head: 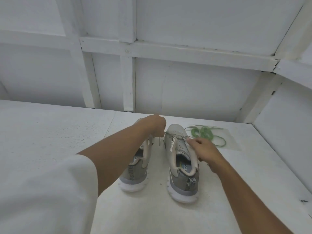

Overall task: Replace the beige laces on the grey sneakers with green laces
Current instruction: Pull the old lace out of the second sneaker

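Two grey sneakers stand side by side on the white table, heels toward me. The left sneaker [135,174] is partly hidden under my left forearm. The right sneaker [183,166] still carries a beige lace [177,136] near its toe. My left hand [156,123] is closed on one end of that lace, which hangs down between the shoes. My right hand [205,149] pinches the lace at the right side of the right sneaker's eyelets. The green laces [206,133] lie coiled on the table just right of the right sneaker's toe.
The green laces rest on a clear plastic bag [231,141]. A white panelled wall [185,85] rises behind the table [50,132], and a side wall [287,132] closes off the right edge. My white sleeve fills the lower left.
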{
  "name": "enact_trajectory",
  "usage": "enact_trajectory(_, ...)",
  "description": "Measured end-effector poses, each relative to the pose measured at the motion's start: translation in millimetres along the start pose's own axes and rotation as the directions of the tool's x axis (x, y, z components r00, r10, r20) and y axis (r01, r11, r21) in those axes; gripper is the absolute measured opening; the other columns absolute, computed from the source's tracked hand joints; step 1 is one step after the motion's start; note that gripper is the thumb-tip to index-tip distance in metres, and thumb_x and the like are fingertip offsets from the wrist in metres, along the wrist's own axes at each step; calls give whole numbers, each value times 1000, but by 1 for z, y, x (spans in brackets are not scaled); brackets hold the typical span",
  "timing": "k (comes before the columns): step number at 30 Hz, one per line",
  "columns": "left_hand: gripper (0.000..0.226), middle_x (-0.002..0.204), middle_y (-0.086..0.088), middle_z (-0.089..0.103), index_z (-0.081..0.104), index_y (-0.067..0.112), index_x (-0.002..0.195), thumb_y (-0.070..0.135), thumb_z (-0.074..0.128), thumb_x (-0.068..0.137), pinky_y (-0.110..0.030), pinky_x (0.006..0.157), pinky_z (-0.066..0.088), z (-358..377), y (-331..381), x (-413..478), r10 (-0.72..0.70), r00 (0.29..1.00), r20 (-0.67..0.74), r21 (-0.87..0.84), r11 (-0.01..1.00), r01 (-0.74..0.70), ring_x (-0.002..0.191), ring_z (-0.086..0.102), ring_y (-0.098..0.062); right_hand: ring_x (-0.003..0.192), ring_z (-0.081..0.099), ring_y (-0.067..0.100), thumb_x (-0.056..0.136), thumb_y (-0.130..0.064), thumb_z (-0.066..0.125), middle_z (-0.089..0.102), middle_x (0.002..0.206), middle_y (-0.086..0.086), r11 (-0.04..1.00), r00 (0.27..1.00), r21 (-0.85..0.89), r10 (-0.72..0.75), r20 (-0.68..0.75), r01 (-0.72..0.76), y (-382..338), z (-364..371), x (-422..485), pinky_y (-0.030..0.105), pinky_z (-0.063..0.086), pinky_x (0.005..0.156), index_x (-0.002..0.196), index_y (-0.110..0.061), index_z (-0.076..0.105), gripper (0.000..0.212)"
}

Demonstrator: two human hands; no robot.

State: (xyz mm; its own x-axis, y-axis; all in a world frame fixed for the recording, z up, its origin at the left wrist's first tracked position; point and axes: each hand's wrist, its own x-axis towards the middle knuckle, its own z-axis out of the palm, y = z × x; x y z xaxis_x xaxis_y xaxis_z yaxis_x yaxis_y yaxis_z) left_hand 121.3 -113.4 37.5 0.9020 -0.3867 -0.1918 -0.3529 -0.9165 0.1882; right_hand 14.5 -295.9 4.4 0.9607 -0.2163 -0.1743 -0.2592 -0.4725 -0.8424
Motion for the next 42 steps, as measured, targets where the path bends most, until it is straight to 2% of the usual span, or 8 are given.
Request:
enact_trajectory(3,32,104,-8,72,71,7,106,31,53,93,-30,75,51,1,10,-1,14,1000,22,-111,994,-12,94,65,-26,78,61,17,93,-44,56,67,84,-3,972,989,-191,-142,-29,134,-11,-12,17,26,41,63,93,-16,68,31)
enact_trajectory(10,28,68,-10,68,60,6,69,27,63,86,-29,66,60,18,33,7,-154,983,95,-480,859,181,68,70,-30,90,61,17,89,-21,66,68,108,-1,796,952,-526,-287,109,300,-7,-14,64,27,45,82,100,-21,72,13)
enact_trajectory(13,16,67,-13,66,59,6,70,14,62,83,-42,75,61,22,31,13,-212,965,156,-594,760,263,66,68,-30,84,57,12,88,-22,68,69,102,-2,764,944,-558,-301,136,324,-6,-9,68,18,39,68,100,-19,73,13)
enact_trajectory(21,21,72,-9,60,57,5,75,9,51,95,-24,63,52,28,19,24,-253,882,398,-608,647,460,59,57,-17,95,58,28,87,-12,56,65,96,4,540,906,-784,-417,68,308,-10,-24,72,31,42,71,94,-21,70,18)
enact_trajectory(26,26,69,-7,59,58,4,72,9,51,97,-22,67,50,28,18,22,-254,866,431,-627,605,490,62,55,-14,94,56,32,85,-7,54,63,98,8,604,887,-787,-424,-183,126,-23,-79,78,35,44,75,93,-18,66,19)
enact_trajectory(31,27,71,-7,58,57,4,71,8,51,97,-21,65,49,27,19,22,-255,862,439,-637,588,498,62,55,-14,125,44,28,87,-30,62,53,134,-1,568,961,-794,-265,75,219,-19,-57,74,45,39,102,123,-32,59,36)
enact_trajectory(35,26,63,-7,61,57,4,72,7,51,97,-22,64,50,28,18,21,-256,859,444,-648,570,505,62,55,-14,125,44,23,92,-39,58,60,125,-8,487,921,-795,-321,221,361,-9,-15,67,42,42,95,115,-36,66,24)
enact_trajectory(42,25,74,-9,59,58,3,74,7,51,97,-24,71,51,29,18,24,-244,874,420,-675,560,480,64,56,-16,111,48,29,85,-11,54,59,110,3,403,913,-907,-403,-58,120,-22,-40,64,38,36,86,105,-18,60,22)
